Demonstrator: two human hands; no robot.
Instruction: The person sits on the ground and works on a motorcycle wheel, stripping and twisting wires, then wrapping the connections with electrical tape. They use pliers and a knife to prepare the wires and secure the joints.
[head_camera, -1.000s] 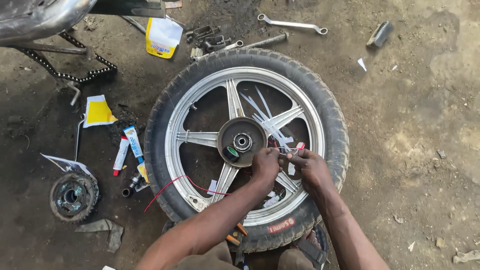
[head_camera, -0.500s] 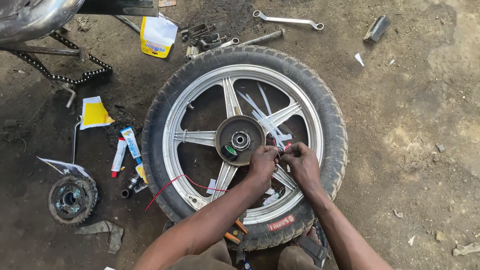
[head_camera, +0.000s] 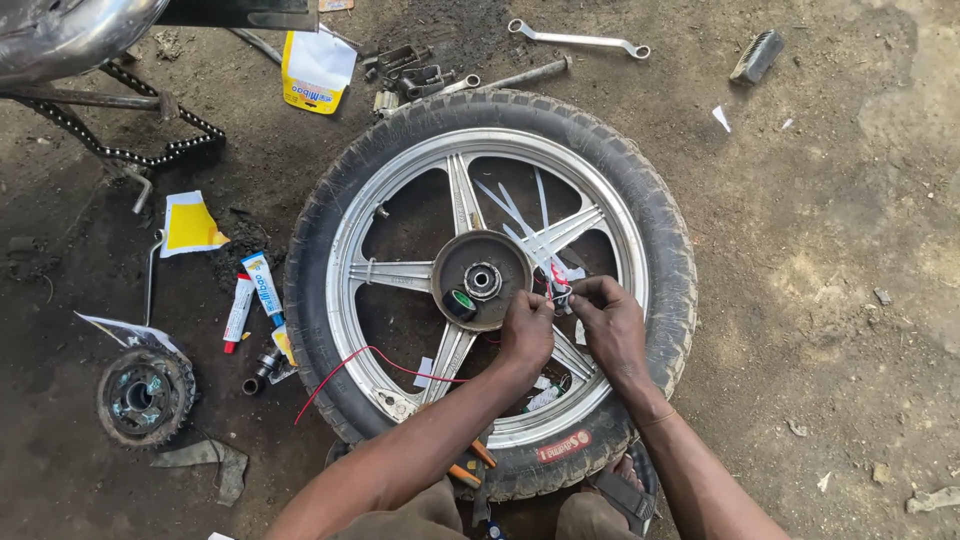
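A motorcycle wheel (head_camera: 660, 240) with a black tyre and silver alloy spokes lies flat on the dirt. Its dark round hub (head_camera: 483, 280) sits at the centre. My left hand (head_camera: 527, 332) and my right hand (head_camera: 610, 325) meet just right of the hub, both pinching a small red-and-white part (head_camera: 560, 292) against a spoke. Several white cable ties (head_camera: 520, 215) fan out over the spokes above it. A thin red wire (head_camera: 370, 362) trails from under my left hand across the rim to the left.
Around the wheel lie a sprocket hub (head_camera: 143, 396), two tubes (head_camera: 252, 295), a yellow packet (head_camera: 190, 225), a yellow-white pouch (head_camera: 315, 70), a drive chain (head_camera: 130, 150), a spanner (head_camera: 580, 40), metal parts (head_camera: 415, 72) and a brush (head_camera: 757, 55). My sandalled foot (head_camera: 620, 492) is under the tyre.
Both hands stay at the spoke beside the hub, with only small finger movements on the small part. The view has shifted slightly; the wheel itself has not moved.
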